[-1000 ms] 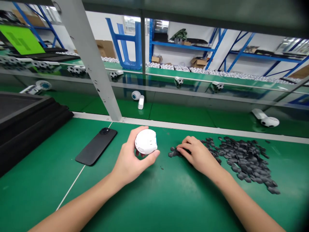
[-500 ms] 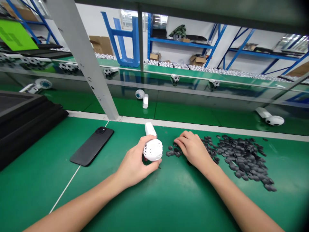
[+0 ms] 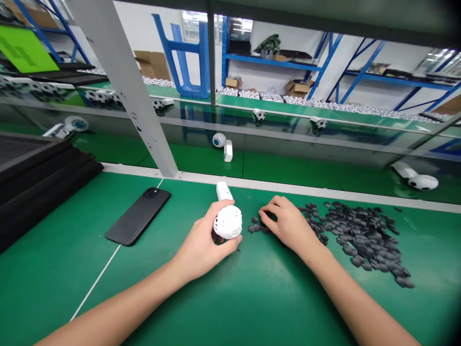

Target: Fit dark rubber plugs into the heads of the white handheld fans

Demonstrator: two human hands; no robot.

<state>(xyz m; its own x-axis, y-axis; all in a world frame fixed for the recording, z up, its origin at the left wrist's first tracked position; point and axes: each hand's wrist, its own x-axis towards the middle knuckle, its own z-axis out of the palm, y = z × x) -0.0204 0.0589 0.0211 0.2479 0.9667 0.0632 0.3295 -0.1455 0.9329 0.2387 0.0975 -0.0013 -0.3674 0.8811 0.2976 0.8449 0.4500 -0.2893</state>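
My left hand is closed around the round head of a white handheld fan, whose handle points away from me. Slots and small holes show on the head's white shell. To the right, my right hand is bent in a pinch, thumb and forefinger tips together over a few small black plastic pieces. Whatever lies between those fingertips is too small to make out. Beyond this hand spreads a large pile of the same black pieces, flat and many-sided.
A black phone lies on the green worktop at left, near black trays. A grey post rises at the worktop's back edge. Behind it, a green conveyor carries more fans. A blue stool stands farther back.
The fans on the nearer conveyor have shifted right; some on the farther one have shifted slightly left. My right thumb and forefinger have curled into a rounder pinch. My left hand hardly moves.
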